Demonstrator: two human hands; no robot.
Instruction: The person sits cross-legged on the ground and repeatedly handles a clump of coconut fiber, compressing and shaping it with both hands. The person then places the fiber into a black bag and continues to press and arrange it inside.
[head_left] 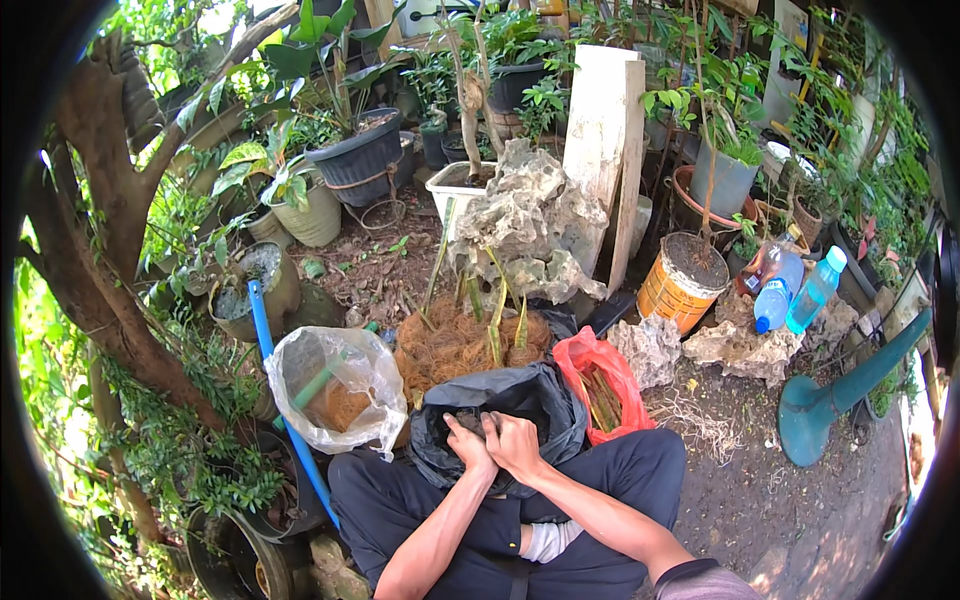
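Note:
My left hand and my right hand meet inside the mouth of a black plastic bag between my crossed legs. Their fingers close around a dark clump of soil, partly hidden by the hands. Left of the bag stands a clear plastic bag with brown fibre and a green tube-like thing in it. On the right, touching the black bag, a red plastic bag holds long green-brown stalks. Just beyond lies a mound of brown coconut fibre with a few pointed leaves sticking up from it.
Behind the fibre rises a jagged rock. A blue pipe slants past my left knee. To the right are an orange bucket, two plastic bottles on rocks, and a green flared stand. Potted plants line the back.

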